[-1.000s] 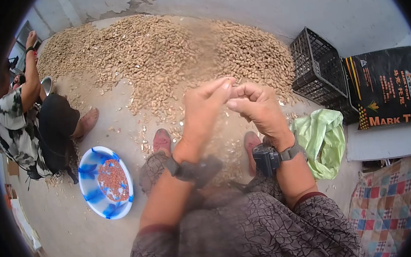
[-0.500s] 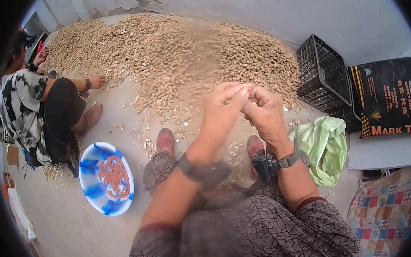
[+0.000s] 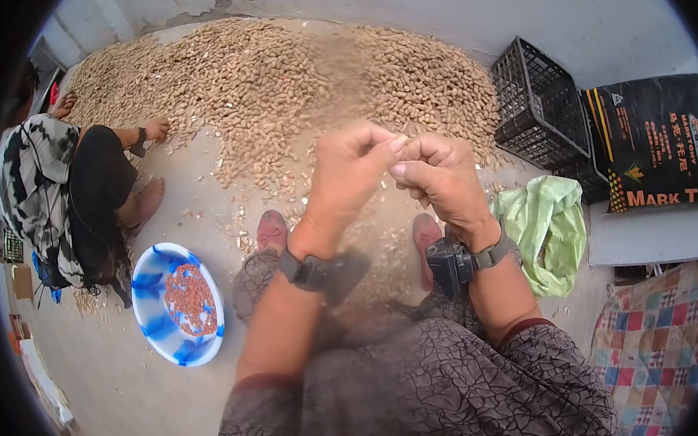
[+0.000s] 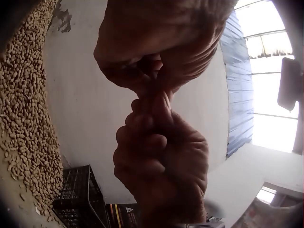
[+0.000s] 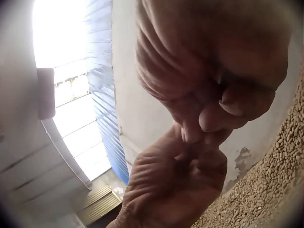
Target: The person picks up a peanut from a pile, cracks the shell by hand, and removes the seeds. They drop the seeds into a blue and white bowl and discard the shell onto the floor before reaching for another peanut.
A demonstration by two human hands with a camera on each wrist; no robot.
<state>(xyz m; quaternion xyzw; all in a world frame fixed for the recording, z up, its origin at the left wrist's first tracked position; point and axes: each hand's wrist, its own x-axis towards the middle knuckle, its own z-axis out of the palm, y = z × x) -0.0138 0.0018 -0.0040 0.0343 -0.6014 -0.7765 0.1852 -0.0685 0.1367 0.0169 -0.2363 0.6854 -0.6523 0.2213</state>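
Note:
In the head view my left hand [image 3: 345, 182] and my right hand [image 3: 444, 182] meet fingertip to fingertip above the floor. Thumbs and index fingers pinch together over a small pale thing [image 3: 402, 137], apparently a peanut, mostly hidden by the fingertips. The left wrist view has the left hand [image 4: 164, 40] above and the right hand [image 4: 161, 161] below, with the right hand's other fingers curled in. From the right wrist the right hand [image 5: 213, 61] touches the left hand [image 5: 175, 180]. Beyond them lies a long heap of unshelled peanuts [image 3: 253, 80].
A blue-and-white basin [image 3: 151, 310] with reddish kernels stands left of my feet. Another person [image 3: 43, 189] squats at the left, a hand at the heap. At the right are a black crate [image 3: 542, 106], a black printed sack [image 3: 656, 143] and a green bag [image 3: 542, 242].
My hands stay together at the fingertips, shifting slightly in view. The other person's raised arm has come down to the heap.

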